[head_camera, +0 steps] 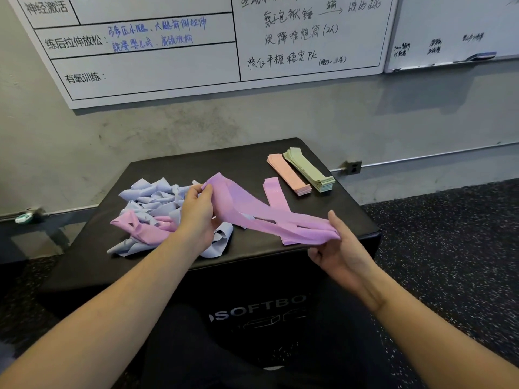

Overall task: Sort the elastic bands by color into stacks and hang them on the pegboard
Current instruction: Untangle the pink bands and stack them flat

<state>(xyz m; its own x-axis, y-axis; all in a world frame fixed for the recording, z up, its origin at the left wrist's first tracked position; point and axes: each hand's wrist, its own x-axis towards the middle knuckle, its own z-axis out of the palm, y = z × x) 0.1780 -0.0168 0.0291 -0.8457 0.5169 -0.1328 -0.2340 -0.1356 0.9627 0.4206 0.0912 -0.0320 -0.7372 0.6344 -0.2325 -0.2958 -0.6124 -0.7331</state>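
Black padded box [280,153] against the wall, loose heap of lilac and pink bands [151,209] behind the left hand [196,211], pink bands [252,214] stretched between both hands — left pinching one end, right hand [339,248] gripping the other at the box's near edge, flat pink band [273,192], peach stack [289,174] and green stack [309,168] beyond the grip.

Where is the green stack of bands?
In the head view, the green stack lies at the far right corner of the black box, right beside the peach stack.
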